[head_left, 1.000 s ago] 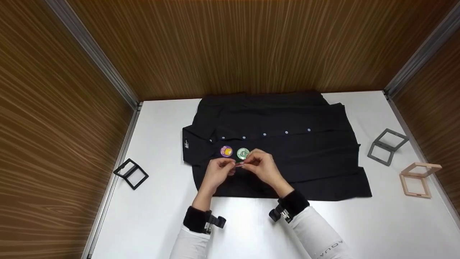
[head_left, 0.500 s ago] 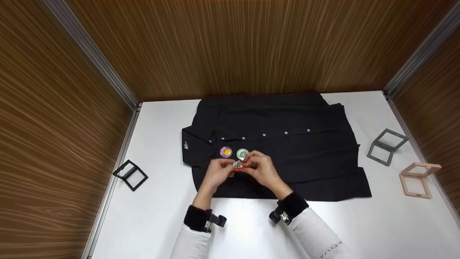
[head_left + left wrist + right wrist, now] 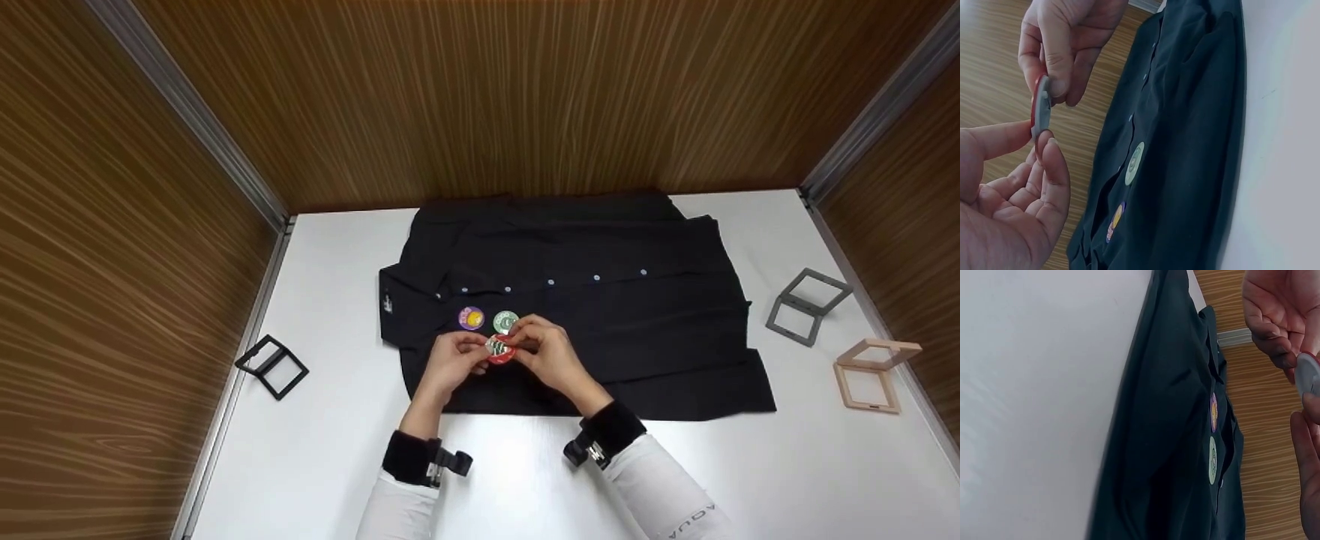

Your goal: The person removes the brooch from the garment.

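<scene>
A round red and white badge (image 3: 500,349) with dark markings is pinched between both hands above a dark button-up shirt (image 3: 645,330). My left hand (image 3: 450,361) grips its left edge, and my right hand (image 3: 551,354) its right edge. Seen edge-on in the left wrist view, the badge (image 3: 1042,109) shows a pale back with a small fitting. In the right wrist view its whitish back (image 3: 1306,374) is partly behind fingers. On the shirt lie a purple badge (image 3: 471,318) with a yellow figure and a green badge (image 3: 505,322), just beyond the fingers.
The shirt lies on a white table (image 3: 330,450), collar to the left. A black hinged frame (image 3: 273,367) lies at the left; a grey one (image 3: 808,306) and a peach one (image 3: 874,375) stand at the right. Wood-grain panels (image 3: 540,97) enclose the back and sides.
The red badge, seen edge-on a second ago, has been turned so its printed face shows to the head camera. Both hands stay in nearly the same place.
</scene>
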Demonstrator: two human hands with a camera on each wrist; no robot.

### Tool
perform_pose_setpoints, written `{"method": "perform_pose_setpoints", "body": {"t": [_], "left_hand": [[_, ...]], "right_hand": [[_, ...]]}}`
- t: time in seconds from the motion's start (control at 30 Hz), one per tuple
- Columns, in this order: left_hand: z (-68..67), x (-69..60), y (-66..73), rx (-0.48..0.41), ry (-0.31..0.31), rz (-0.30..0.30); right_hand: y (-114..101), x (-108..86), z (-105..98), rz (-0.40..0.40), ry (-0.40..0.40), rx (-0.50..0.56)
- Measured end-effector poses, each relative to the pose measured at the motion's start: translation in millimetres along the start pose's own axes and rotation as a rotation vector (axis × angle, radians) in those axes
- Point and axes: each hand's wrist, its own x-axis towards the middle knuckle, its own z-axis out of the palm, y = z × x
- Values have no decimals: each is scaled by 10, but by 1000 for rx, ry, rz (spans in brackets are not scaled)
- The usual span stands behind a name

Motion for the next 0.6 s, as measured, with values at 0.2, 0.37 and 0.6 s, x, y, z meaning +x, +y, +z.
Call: {"method": "perform_pose_setpoints", "body": {"t": [0.2, 0.37, 0.6], "left_hand": [[-62, -4, 4, 10, 37, 11], [-129, -9, -73, 28, 105, 26], [-252, -58, -142, 56, 204, 47]], "right_hand": [[290, -15, 39, 52, -20, -6], [360, -27, 26, 147, -58, -18], [382, -34, -24, 195, -120, -131]]}}
